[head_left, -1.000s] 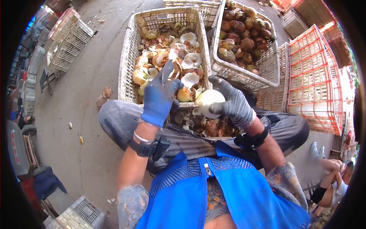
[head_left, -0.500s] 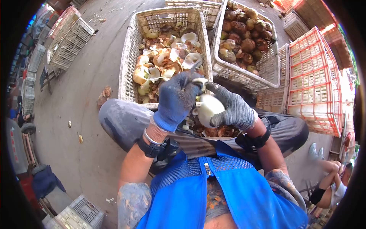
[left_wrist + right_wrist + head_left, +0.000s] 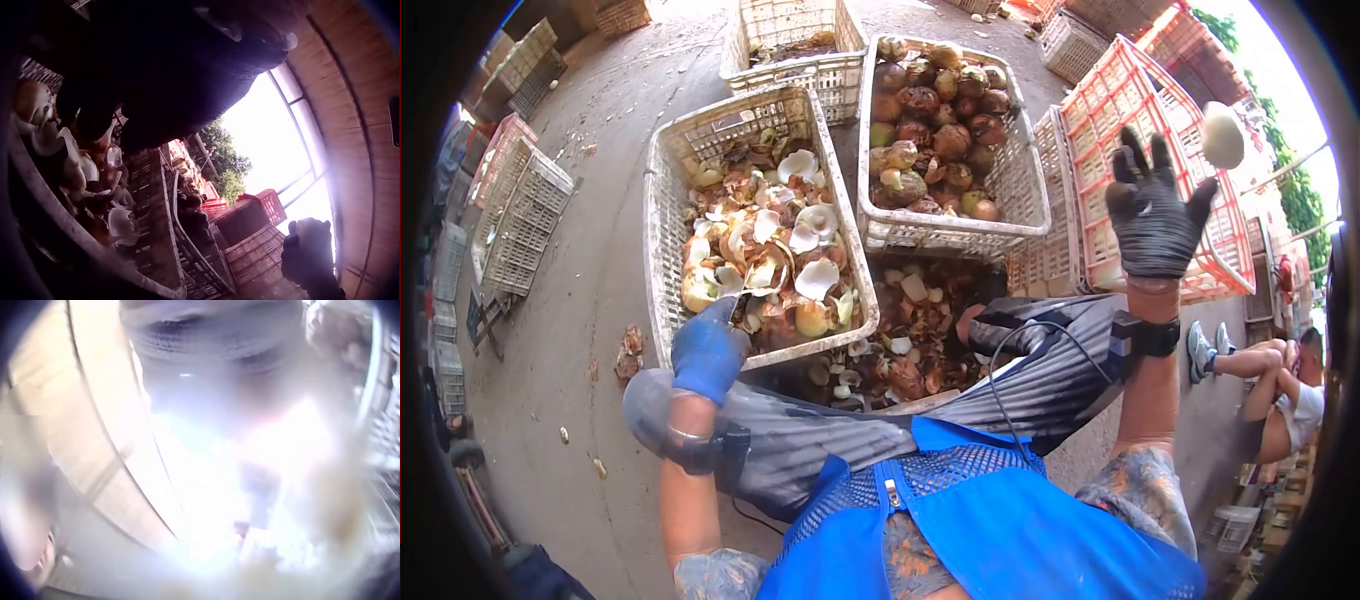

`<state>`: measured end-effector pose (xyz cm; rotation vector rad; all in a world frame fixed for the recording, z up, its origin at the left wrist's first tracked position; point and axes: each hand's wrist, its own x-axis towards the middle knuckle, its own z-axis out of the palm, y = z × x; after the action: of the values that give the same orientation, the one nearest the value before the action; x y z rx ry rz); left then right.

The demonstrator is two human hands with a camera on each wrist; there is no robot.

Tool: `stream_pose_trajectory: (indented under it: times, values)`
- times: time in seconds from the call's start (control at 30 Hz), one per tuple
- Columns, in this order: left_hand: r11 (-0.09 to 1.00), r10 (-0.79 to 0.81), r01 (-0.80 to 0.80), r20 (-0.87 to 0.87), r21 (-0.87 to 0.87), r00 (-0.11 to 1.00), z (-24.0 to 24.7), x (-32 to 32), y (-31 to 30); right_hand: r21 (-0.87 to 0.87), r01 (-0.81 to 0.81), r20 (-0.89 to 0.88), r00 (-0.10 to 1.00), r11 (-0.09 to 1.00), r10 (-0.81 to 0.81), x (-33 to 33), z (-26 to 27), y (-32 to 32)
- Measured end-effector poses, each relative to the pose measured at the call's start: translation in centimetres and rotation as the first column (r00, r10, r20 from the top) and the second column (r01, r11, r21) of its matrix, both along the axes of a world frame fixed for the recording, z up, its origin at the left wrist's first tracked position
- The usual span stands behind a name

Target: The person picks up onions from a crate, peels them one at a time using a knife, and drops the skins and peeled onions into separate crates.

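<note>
My right hand [image 3: 1155, 215], in a dark striped glove, is raised at the right with its fingers spread. A peeled white onion [image 3: 1223, 135] is in the air just beyond the fingertips; it overlaps the hand in the left wrist view. In a blue glove, my left hand [image 3: 708, 350] grips a knife, mostly hidden, at the near left corner of a white crate [image 3: 658, 215]. That crate holds onion skins [image 3: 745, 235] and peeled layers. Glare and blur fill most of the right wrist view.
Unpeeled onions [image 3: 950, 140] fill a second white crate [image 3: 945, 232] behind. More peelings [image 3: 905, 375] lie in a container between my legs. A red-and-white crate [image 3: 1100, 110] stands at the right, and a seated person [image 3: 1270, 400] is beyond it.
My right hand has swung up and right and let go of the peeled onion. The left hand, still with the knife, has moved left, away from it. The head view has shifted right.
</note>
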<state>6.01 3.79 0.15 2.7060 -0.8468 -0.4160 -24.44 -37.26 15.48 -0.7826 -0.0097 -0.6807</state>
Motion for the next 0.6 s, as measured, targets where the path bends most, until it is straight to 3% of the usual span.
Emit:
stream_pose_trajectory:
  times: [0.03,0.1,0.13,0.17,0.23,0.27,0.3,0.33,0.37,0.43,0.47,0.5,0.57,0.6]
  values:
    - [1.0,-0.003,0.003,0.0,-0.002,1.0,0.0,0.1,-0.2,-0.014,-0.027,-0.1,0.995,1.0,0.025,-0.3,-1.3,-1.4]
    - [0.947,0.056,-0.136,-0.268,-0.292,0.962,0.2,-0.3,-1.1,-0.003,0.129,-0.452,0.885,0.992,-0.117,0.8,-4.0,-3.0]
    - [0.902,0.033,-0.197,-0.393,-0.385,0.919,0.0,-0.2,-1.6,-0.022,0.136,-0.5,0.856,0.99,-0.129,2.0,-5.2,-3.6]
    - [0.902,0.036,-0.2,-0.395,-0.383,0.918,0.0,0.1,-2.5,-0.042,0.14,-0.546,0.826,0.989,-0.14,3.6,-6.0,-4.2]
    - [0.826,-0.153,-0.075,-0.35,-0.559,0.924,0.7,0.7,-4.7,-0.078,0.139,-0.635,0.757,0.987,-0.157,7.8,-6.2,-3.9]
    - [0.825,-0.145,-0.085,-0.354,-0.558,0.924,1.9,0.4,-6.1,-0.089,0.122,-0.708,0.69,0.989,-0.149,10.1,-6.8,-5.0]
    - [0.801,-0.097,-0.224,-0.49,-0.555,0.866,3.8,-0.1,-7.8,-0.138,0.064,-0.75,0.645,0.988,-0.146,12.3,-7.3,-5.8]
    - [0.768,-0.057,-0.361,-0.617,-0.529,0.785,4.6,0.0,-8.8,-0.26,-0.004,-0.813,0.54,0.966,-0.217,14.8,-7.9,-6.2]
    - [0.764,-0.047,-0.373,-0.622,-0.526,0.782,3.6,0.6,-9.1,-0.369,-0.086,-0.851,0.433,0.926,-0.298,17.1,-8.6,-6.6]
    - [0.742,-0.097,-0.354,-0.614,-0.569,0.784,0.9,1.6,-9.7,-0.6,-0.344,-0.787,0.414,0.722,-0.458,21.0,-12.3,-8.9]
    - [0.768,-0.081,-0.342,-0.613,-0.541,0.786,0.5,1.8,-9.8,-0.654,-0.558,-0.73,0.292,0.51,-0.617,23.1,-13.8,-9.9]
    - [0.772,-0.07,-0.398,-0.689,-0.495,0.722,1.0,1.9,-9.8,-0.672,-0.667,-0.649,0.322,0.321,-0.689,24.7,-15.7,-11.0]
    - [0.75,-0.081,-0.435,-0.722,-0.498,0.687,0.5,2.3,-9.9,-0.612,-0.787,-0.55,0.349,0.082,-0.759,27.8,-19.4,-12.1]
    - [0.773,-0.075,-0.414,-0.718,-0.48,0.692,0.7,2.7,-10.1,-0.555,-0.831,-0.586,0.35,0.047,-0.731,29.1,-19.2,-11.4]
